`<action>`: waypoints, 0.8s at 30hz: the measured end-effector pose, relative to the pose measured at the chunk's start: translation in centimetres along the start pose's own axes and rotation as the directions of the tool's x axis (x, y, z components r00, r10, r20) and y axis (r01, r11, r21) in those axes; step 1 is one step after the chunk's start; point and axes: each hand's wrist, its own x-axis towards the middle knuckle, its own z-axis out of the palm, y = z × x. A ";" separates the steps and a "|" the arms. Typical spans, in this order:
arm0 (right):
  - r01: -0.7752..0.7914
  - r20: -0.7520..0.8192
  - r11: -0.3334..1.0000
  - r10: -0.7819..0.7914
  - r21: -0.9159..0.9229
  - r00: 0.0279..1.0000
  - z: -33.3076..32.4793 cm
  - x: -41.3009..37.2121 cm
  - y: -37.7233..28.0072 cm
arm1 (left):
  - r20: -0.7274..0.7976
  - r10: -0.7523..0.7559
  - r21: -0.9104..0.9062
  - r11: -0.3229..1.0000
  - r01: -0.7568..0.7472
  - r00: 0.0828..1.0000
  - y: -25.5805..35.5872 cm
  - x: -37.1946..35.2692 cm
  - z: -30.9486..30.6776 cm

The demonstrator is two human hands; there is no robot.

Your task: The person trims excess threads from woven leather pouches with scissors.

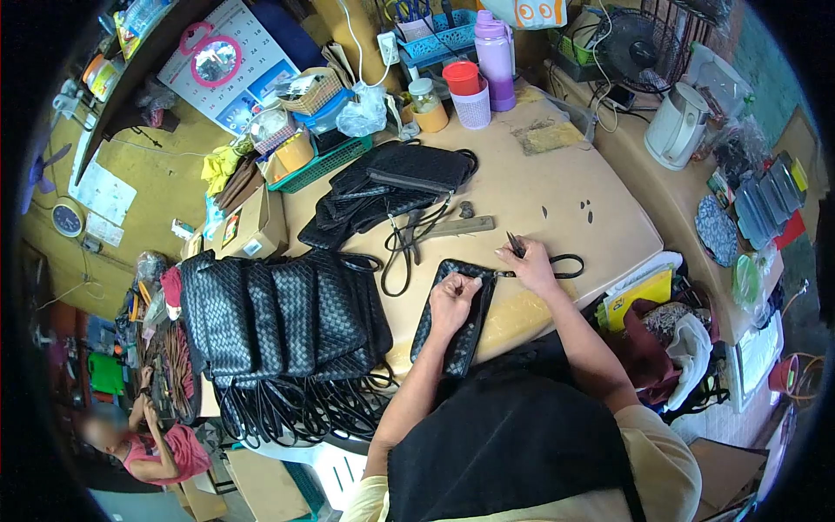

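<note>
A black woven pouch (465, 344) lies at the front edge of the table, with a looped wrist strap (570, 266) running off its upper right corner. My left hand (454, 303) rests over the pouch, fingers pinched together at its upper edge. Close by on the right, my right hand (531, 265) is closed around a small dark pointed tool (516, 244), beside the strap's attached end; its exact kind cannot be made out. Stacked black woven pouches (287, 317) stand to the left, their straps (296, 409) hanging over the edge.
More black pouches (417, 167) lie farther back, near dark-handled pliers (410, 235) and a wooden strip (457, 227). A purple bottle (495, 65), a red-lidded cup (464, 80) and a green basket (326, 163) line the back. Another person (165, 448) is at lower left.
</note>
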 end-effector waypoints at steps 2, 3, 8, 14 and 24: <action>0.002 0.015 0.999 -0.001 -0.043 1.000 0.0 -0.2 -0.2 | -0.023 0.020 -0.010 1.000 -0.020 1.000 -0.9 0.1 0.0; 0.007 0.030 0.996 -0.004 -0.085 1.000 -0.1 -0.2 -0.5 | -0.025 0.020 -0.011 1.000 -0.020 0.999 -0.2 0.0 -0.1; 0.131 0.095 0.825 -0.094 -0.549 0.991 0.4 -3.2 -4.4 | -0.085 -0.094 -0.480 0.876 0.042 0.992 0.3 -0.6 -0.6; 0.175 0.211 0.732 -0.044 -0.659 0.977 1.6 -3.2 -3.6 | -0.063 -0.029 -0.458 0.889 -0.003 0.998 0.3 -0.3 -0.7; -0.256 0.312 0.929 0.335 -0.268 0.889 -3.1 -1.0 -3.3 | -0.047 -0.088 -0.658 0.752 0.036 0.995 -0.6 -0.1 -1.4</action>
